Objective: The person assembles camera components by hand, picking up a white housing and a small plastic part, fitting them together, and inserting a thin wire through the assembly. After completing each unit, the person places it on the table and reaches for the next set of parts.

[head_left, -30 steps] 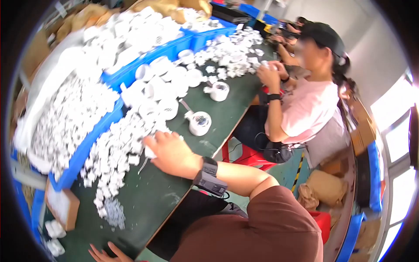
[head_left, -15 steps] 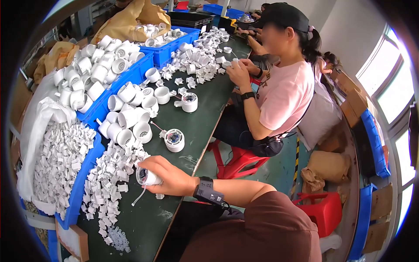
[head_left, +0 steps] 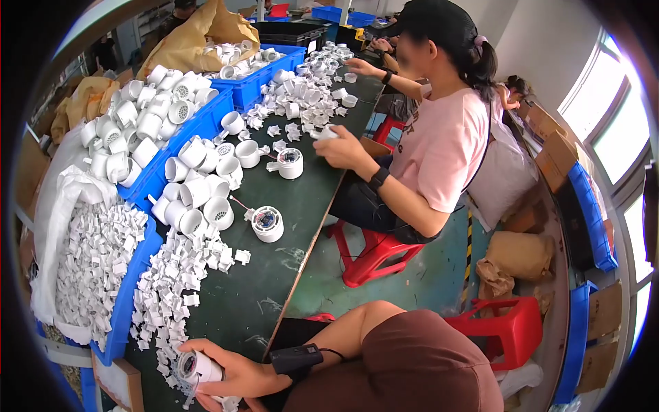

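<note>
My right hand point(head_left: 244, 374) is closed around a white round plastic housing point(head_left: 208, 371) at the table's near end. Its open end, with a dark circuit part inside, faces left, and a thin pale wire hangs from it. Just below, at the picture's lower edge, a few fingers of my left hand point(head_left: 255, 405) show around a small white plastic part point(head_left: 228, 402); most of that hand is cut off. A pile of small white clips point(head_left: 171, 281) lies beside the held housing. Farther up the table stand two housings with circuit boards, one nearer point(head_left: 267, 225) and one farther point(head_left: 285, 165).
Blue bins point(head_left: 127, 302) heaped with white clips and cups line the table's left side. Loose white cups point(head_left: 199, 189) lie along them. A co-worker in a pink shirt point(head_left: 439, 151) sits on a red stool point(head_left: 374, 250) at the right. Another red stool point(head_left: 511, 329) stands behind me.
My right hand has moved toward me and down-left with the housing. My left fingers have come in at the lower edge. The co-worker has reached one hand across the table.
</note>
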A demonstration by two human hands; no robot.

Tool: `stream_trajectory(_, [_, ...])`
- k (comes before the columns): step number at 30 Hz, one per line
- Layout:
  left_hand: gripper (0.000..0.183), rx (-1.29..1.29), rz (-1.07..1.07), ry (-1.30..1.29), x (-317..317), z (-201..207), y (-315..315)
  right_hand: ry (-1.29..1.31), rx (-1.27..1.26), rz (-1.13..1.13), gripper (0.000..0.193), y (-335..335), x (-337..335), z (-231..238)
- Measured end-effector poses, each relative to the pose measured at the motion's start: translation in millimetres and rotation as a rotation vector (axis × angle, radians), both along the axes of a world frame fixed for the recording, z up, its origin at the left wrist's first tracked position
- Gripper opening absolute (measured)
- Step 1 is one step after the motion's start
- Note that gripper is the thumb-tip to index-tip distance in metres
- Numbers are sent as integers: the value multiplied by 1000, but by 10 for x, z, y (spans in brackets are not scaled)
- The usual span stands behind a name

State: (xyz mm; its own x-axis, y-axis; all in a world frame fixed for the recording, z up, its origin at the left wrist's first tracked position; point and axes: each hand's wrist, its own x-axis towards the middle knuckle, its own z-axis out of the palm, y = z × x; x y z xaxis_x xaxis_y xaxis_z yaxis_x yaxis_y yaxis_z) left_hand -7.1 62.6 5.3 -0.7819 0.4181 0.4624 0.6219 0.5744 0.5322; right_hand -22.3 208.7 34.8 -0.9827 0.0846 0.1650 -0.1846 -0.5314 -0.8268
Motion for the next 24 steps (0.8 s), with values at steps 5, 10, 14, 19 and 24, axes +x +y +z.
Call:
stream_trajectory(5, [79,355,71,-161,29,-4,-41,-116,-88,82,50,8,106,226])
stream_trajectory(10, [71,595,46,-316,-23,2,-75,-71,292,38,51,-21,33,-78])
stream_trajectory(14, [66,263,-44,-109,-91,33,-309,23,206,282,47,140,-9,-86])
stream_trajectory(19, [68,581,-6,-532,-18,-78,-533,566,601,234,52,295,-100,-63])
stream_trajectory(24, [66,649,-76,-568,13,27,-483,484,558,331,57,276,-144,-229])
